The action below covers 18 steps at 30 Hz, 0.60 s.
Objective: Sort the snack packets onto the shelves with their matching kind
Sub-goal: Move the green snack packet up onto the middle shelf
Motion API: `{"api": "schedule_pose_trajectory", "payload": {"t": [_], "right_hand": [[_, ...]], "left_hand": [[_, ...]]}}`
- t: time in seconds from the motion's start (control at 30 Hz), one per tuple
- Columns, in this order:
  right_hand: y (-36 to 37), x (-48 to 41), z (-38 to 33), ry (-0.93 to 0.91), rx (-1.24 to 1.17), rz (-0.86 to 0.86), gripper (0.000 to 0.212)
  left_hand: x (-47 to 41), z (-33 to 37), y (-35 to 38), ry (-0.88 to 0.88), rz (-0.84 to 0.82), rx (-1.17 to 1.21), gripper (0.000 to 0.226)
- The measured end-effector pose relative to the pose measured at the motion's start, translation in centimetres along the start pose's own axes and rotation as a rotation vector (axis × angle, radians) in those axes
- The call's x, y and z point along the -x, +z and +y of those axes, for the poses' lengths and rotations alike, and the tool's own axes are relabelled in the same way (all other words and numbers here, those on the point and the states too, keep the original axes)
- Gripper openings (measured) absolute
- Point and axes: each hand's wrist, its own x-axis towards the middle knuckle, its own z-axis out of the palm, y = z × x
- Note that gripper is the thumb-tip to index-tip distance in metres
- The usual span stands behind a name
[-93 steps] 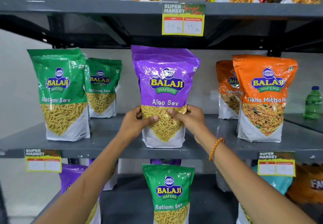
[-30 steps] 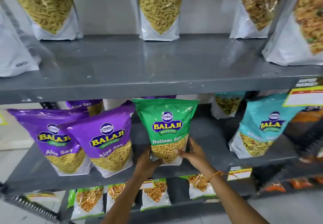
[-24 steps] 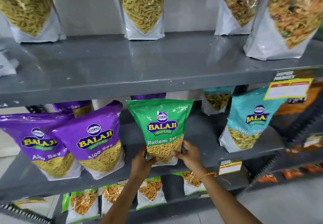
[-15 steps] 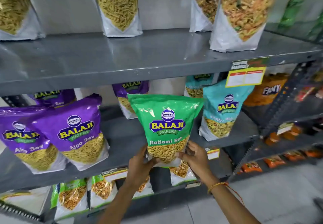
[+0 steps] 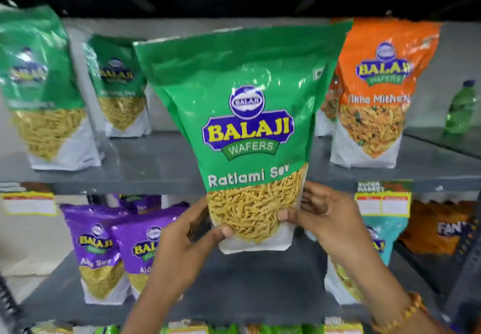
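A green Ratlami Sev packet [image 5: 244, 115] is held upright in the air in front of the middle shelf [image 5: 156, 167]. My left hand [image 5: 182, 245] grips its lower left corner and my right hand [image 5: 325, 219] grips its lower right corner. Two more green Ratlami Sev packets [image 5: 41, 91] [image 5: 119, 86] stand on the middle shelf to the left. An orange Tikha Mitha packet [image 5: 377, 94] stands on the same shelf to the right. Purple Aloo Sev packets [image 5: 96, 250] [image 5: 140, 250] stand on the lower shelf [image 5: 247, 289].
A green bottle [image 5: 462, 107] stands at the far right of the middle shelf. A teal packet [image 5: 380, 234] sits on the lower shelf behind my right arm, an orange pack [image 5: 437, 227] beyond it. Yellow price tags [image 5: 382, 203] [image 5: 28, 203] hang on the shelf edge. Smaller packets line the bottom edge.
Both hands have lifted the green Ratlami Sev packet from the lower shelf up to the height of the middle shelf. The view has tilted upward with it.
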Motion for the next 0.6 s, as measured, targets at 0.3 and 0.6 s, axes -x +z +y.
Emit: {"api": "schedule_pose_trajectory", "payload": {"t": [0.3, 0.6], "right_hand": [[4.3, -12.7, -1.6, -0.09, 0.061, 0.049, 0.025], [5.8, -18.0, 2.5, 0.011, 0.177, 0.112, 0.022]], "left_hand": [[-13.2, -0.8, -4.5, 0.09, -0.034, -0.025, 0.037], [-19.4, -5.6, -4.9, -0.017, -0.134, 0.01, 0.028]]}}
